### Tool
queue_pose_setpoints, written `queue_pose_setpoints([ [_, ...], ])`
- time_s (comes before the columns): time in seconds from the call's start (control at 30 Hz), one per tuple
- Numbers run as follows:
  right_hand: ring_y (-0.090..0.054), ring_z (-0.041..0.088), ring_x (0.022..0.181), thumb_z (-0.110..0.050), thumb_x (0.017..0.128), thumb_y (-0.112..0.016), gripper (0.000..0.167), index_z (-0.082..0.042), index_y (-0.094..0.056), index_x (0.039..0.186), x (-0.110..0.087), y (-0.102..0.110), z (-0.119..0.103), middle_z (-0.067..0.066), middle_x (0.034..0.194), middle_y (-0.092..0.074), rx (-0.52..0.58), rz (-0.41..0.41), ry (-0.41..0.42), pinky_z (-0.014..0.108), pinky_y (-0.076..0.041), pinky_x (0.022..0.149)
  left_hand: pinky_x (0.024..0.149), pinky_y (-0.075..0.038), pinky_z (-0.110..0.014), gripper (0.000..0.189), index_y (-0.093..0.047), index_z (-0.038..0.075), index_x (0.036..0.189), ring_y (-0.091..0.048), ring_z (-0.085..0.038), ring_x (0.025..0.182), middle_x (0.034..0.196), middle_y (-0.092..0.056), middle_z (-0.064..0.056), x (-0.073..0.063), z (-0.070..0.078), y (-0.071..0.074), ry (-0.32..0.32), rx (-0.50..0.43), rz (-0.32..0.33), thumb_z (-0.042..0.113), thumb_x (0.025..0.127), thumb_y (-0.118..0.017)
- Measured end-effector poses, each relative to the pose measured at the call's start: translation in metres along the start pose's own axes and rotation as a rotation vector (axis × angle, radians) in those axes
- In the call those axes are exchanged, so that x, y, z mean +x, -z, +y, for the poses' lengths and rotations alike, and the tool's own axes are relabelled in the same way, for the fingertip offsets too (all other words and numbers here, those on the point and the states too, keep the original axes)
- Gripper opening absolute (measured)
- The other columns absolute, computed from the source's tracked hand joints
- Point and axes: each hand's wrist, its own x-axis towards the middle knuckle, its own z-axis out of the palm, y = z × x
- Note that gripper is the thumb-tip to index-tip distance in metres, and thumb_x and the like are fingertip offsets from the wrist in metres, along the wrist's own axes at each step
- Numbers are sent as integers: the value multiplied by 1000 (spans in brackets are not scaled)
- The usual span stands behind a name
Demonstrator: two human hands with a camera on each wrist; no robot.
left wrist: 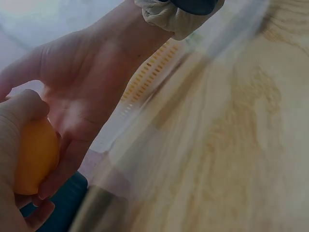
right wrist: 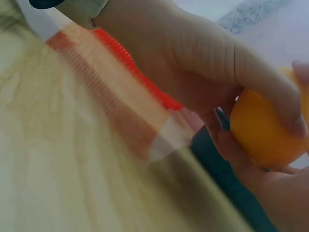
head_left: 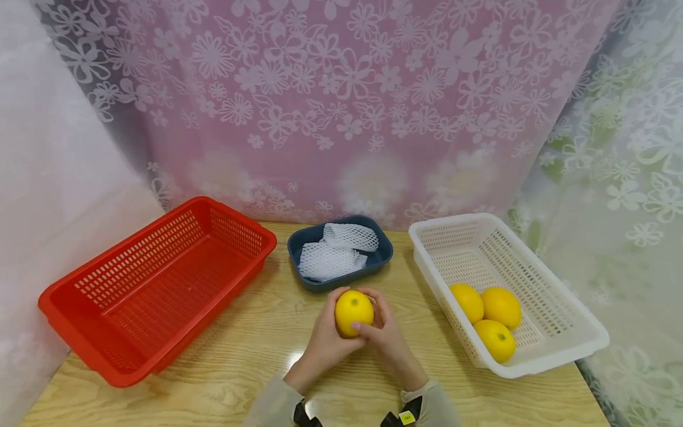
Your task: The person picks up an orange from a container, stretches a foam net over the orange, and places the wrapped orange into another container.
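Both hands hold one yellow-orange orange (head_left: pixel 354 313) above the wooden table, in front of the dark blue tray. My left hand (head_left: pixel 325 333) curls around its left side, and my right hand (head_left: pixel 392 339) grips it from the right with a thumb across its front. The fruit's round stem end shows in the head view. Both wrist views show fingers wrapped around the orange (left wrist: pixel 36 157), and part of its skin is hidden behind them. Two white foam net sleeves (head_left: pixel 331 261) lie in the dark blue tray (head_left: pixel 315 287) just beyond the hands.
A red plastic basket (head_left: pixel 181 350) stands on the left of the table (head_left: pixel 251 367). On the right, a white basket (head_left: pixel 560 354) contains three more oranges (head_left: pixel 495 341) at its near left part. A pink flowered curtain (head_left: pixel 341 118) hangs behind the table.
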Motion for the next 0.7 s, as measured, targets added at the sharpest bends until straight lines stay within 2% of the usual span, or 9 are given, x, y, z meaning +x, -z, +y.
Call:
queue_pose_setpoints([
  [0.13, -53, 22, 121, 3, 86, -65, 62, -4, -35, 140, -2, 0, 11, 11, 138, -47, 59, 0, -34, 34, -46, 100, 91, -48, -40, 92, -44, 14, 140, -57, -19, 108, 130, -56, 0, -6, -9, 0, 7, 0, 20, 11, 61, -91],
  [0.3, -52, 22, 123, 0, 88, -66, 63, -3, -33, 142, -5, 1, 22, 13, 140, -45, 27, -9, -57, 33, -45, 101, 93, -47, -39, 96, -48, 12, 138, -57, -19, 107, 127, -58, 1, -13, -19, -1, 38, -91, 33, 3, 55, -94],
  [0.43, -51, 22, 125, -1, 89, -67, 63, -1, -34, 142, -6, 4, 29, 15, 142, -45, 2, -15, -24, 32, -44, 102, 93, -47, -38, 95, -49, 14, 136, -57, -18, 107, 125, -58, 5, -14, -23, -2, 50, -125, 31, 1, 53, -94],
  [0.7, -50, 20, 125, 0, 90, -67, 60, 3, -38, 143, -7, 7, 33, 13, 140, -48, -19, -11, 37, 29, -42, 104, 92, -48, -37, 90, -47, 19, 134, -58, -17, 107, 124, -58, 7, -14, -25, -2, 54, -86, 15, 3, 57, -91],
])
